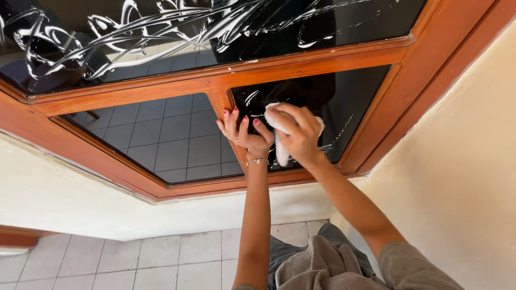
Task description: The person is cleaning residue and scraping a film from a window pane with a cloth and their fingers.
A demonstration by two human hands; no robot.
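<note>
My right hand (298, 134) presses a crumpled white cloth (280, 137) against the lower right glass pane (355, 102) of a wooden-framed window. White smears show on that pane around the cloth. My left hand (242, 134) lies flat with fingers spread on the upright wooden bar (221, 102) between the two lower panes, just left of the cloth. It wears a bracelet at the wrist and holds nothing.
The upper pane (161, 32) is streaked with white foam. The lower left pane (161, 139) reflects grey floor tiles. An orange-brown wooden frame (419, 70) surrounds the glass. A cream wall (462, 177) stands to the right, and a tiled floor (161, 258) lies below.
</note>
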